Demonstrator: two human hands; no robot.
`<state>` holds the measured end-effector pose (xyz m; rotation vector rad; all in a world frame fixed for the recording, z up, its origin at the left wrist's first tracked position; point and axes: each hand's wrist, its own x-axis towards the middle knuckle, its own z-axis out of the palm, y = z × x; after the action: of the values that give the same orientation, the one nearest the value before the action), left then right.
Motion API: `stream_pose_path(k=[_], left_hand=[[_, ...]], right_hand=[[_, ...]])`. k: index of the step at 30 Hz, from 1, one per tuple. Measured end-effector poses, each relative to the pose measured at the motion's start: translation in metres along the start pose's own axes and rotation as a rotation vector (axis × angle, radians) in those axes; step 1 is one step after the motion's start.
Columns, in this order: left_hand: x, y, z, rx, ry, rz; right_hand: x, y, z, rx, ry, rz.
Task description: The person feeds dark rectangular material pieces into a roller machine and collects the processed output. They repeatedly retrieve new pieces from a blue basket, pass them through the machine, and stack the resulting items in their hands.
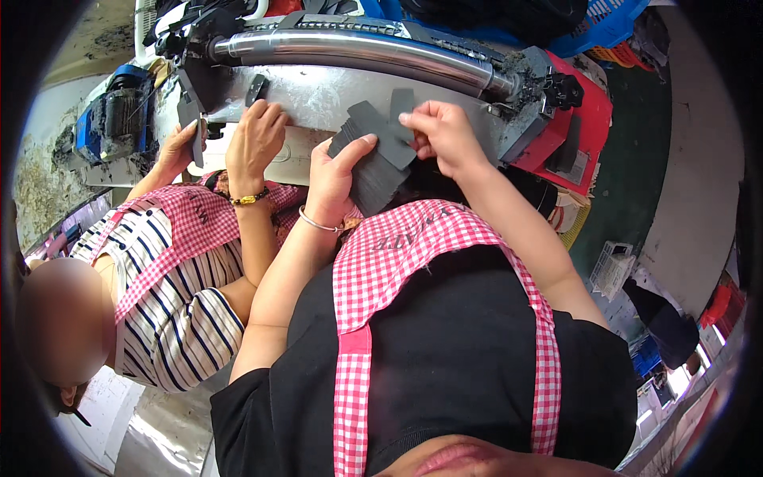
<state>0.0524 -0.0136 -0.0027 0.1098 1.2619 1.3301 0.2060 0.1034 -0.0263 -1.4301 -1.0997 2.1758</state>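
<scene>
My left hand (333,176) is closed round a stack of thin dark grey flat pieces (380,176), its thumb lying on top. The pieces are slightly fanned, with rounded ends. Between the thumb and forefinger of my right hand (447,137) is the edge of a single grey piece (401,106), which stands up above the stack. Its lower part overlaps other pieces, so I cannot tell whether it is fully apart from them. Just beyond both hands lies the pale worn bed (326,97) of a machine with a long shiny metal roller (358,56).
At my left a person in a striped shirt and checked apron holds a dark strip (191,119). A blue motor-like unit (119,115) stands farther left. The machine's red end housing (584,127) is at the right, and blue baskets (608,28) stand behind.
</scene>
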Motion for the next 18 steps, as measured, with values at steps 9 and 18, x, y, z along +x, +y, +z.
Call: stream_pose_path(k=[9,18], left_hand=[[0.001,-0.002,0.006,0.033,0.05,0.074],[-0.004,-0.005,0.013,-0.021,0.058,0.054]], right_hand=[[-0.042,0.006,0.019,-0.554,0.079,-0.556],[-0.047,0.001,0.016,-0.812,0.217,-0.891]])
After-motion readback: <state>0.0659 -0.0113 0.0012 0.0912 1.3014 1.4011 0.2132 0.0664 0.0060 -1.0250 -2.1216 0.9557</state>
